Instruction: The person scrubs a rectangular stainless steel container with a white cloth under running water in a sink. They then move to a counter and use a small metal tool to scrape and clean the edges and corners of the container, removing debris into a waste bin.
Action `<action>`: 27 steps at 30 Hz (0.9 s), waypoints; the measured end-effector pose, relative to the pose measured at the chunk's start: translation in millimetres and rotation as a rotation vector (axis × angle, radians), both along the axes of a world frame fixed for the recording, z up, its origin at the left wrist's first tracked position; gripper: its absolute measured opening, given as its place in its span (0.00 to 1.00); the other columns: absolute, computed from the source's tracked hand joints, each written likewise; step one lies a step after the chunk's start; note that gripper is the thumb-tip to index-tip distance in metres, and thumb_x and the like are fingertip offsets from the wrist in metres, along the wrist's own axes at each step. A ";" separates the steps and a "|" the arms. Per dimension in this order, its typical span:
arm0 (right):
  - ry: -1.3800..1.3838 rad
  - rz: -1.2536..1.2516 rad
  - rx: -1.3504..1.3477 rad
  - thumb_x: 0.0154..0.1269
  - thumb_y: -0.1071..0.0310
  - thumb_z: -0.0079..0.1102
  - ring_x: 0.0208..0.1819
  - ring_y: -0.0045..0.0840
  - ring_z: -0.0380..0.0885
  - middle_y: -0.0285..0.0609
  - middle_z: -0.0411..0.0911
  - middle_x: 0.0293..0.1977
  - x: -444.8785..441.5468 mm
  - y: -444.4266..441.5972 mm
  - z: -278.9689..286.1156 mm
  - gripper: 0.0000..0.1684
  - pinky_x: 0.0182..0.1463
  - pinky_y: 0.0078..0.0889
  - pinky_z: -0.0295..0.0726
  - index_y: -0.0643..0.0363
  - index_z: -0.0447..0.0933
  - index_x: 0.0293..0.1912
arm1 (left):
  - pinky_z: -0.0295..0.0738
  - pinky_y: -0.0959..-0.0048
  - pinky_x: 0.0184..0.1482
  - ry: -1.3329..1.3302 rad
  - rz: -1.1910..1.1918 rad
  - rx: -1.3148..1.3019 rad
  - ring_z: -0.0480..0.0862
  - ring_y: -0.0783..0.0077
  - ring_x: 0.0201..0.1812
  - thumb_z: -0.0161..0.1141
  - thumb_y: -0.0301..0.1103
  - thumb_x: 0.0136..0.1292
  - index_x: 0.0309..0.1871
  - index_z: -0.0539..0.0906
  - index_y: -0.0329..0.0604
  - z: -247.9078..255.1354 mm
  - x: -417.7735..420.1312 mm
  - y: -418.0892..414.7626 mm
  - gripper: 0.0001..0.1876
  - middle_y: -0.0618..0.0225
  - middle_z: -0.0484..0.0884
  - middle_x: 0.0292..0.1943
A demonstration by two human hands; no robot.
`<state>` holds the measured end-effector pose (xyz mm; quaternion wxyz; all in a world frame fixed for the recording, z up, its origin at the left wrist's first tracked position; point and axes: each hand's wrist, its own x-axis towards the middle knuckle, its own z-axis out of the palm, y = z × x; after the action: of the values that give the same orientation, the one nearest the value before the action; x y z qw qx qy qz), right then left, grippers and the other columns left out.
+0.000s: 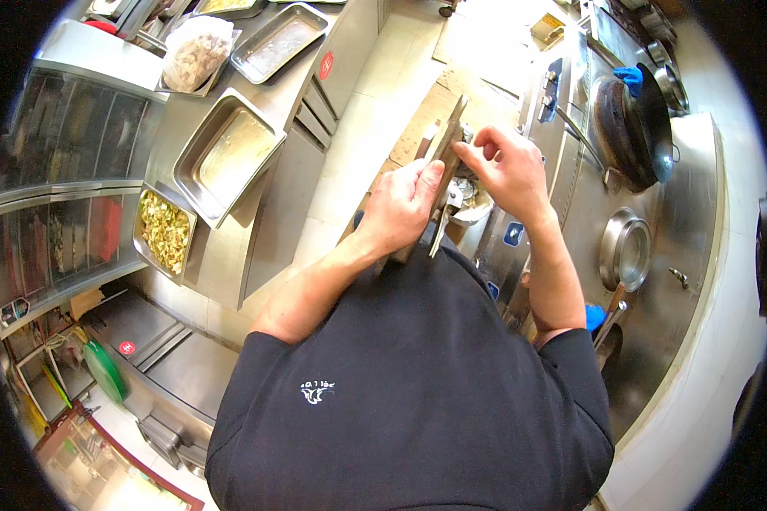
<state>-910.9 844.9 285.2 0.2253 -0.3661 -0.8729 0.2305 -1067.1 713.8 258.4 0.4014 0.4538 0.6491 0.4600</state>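
My left hand (406, 201) grips the near part of a long, flat, dark board or panel (446, 137), seen nearly edge-on in front of my chest. The thumb lies along its side. My right hand (511, 169) is raised at the panel's right side, fingers curled and thumb tip close to it. Whether the right hand touches the panel or pinches something small is unclear. Just below the hands, a metal tool-like piece (446, 214) and a pale bowl-like container (473, 211) with shiny contents are partly hidden.
At left, a steel counter (224, 262) bears a deep steel pan (192, 169), a pan of chopped vegetables (164, 233), a bagged food item (195, 54) and another tray (281, 41). A stove at right holds a large wok (626, 134) and a steel pot (624, 249).
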 end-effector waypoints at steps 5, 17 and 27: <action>0.025 0.111 -0.292 0.70 0.63 0.67 0.24 0.22 0.71 0.45 0.75 0.23 0.0 7.3 0.8 0.13 0.30 0.29 0.72 0.64 0.81 0.36 | 0.73 0.57 0.32 -0.011 0.016 0.028 0.82 0.52 0.27 0.50 0.48 0.80 0.40 0.83 0.35 -5.6 1.2 -1.1 0.23 0.50 0.80 0.23; 0.765 -0.271 -0.460 0.70 0.70 0.65 0.27 0.09 0.71 0.30 0.78 0.23 -14.7 -28.2 -67.0 0.11 0.32 0.17 0.72 0.65 0.81 0.31 | 0.72 0.60 0.30 -0.070 0.087 0.040 0.78 0.56 0.24 0.51 0.46 0.81 0.35 0.81 0.35 -14.8 -1.9 -5.5 0.23 0.52 0.77 0.21; 0.861 -0.152 -0.889 0.75 0.65 0.62 0.33 0.17 0.80 0.36 0.82 0.32 2.9 -13.7 -74.4 0.09 0.38 0.22 0.82 0.62 0.80 0.42 | 0.68 0.61 0.29 0.038 0.029 0.047 0.72 0.58 0.22 0.50 0.43 0.81 0.33 0.77 0.35 -7.1 -12.2 -7.2 0.22 0.54 0.72 0.19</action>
<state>-908.0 831.3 210.8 0.3988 -0.3602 -0.4959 0.6821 -1079.3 706.6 251.3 0.3716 0.4620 0.6523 0.4721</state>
